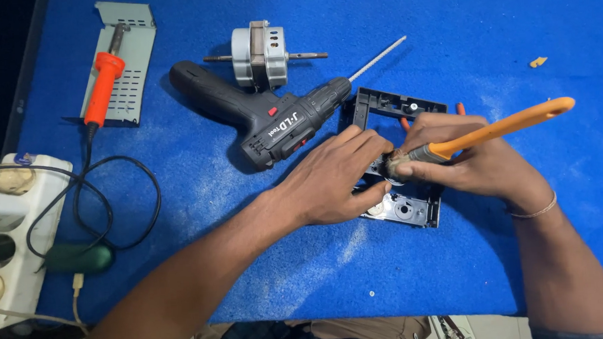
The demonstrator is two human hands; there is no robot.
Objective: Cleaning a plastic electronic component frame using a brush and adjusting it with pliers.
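Observation:
A black plastic frame with round sockets (407,209) lies on the blue table cover (446,38). My left hand (333,178) rests on the frame's left side, fingers curled over it and pressing it down. My right hand (469,161) grips an orange-handled brush (499,129) near its metal collar. The brush's bristle tip (392,163) touches the middle of the frame, between my two hands. The part under the bristles is hidden by my fingers.
A black cordless drill (264,120) with a long bit lies left of the frame. Behind it sits a silver motor (260,55). An orange soldering iron (103,80) rests on a metal stand (135,75) at far left, with its black cable (111,207) and a white power strip (9,233).

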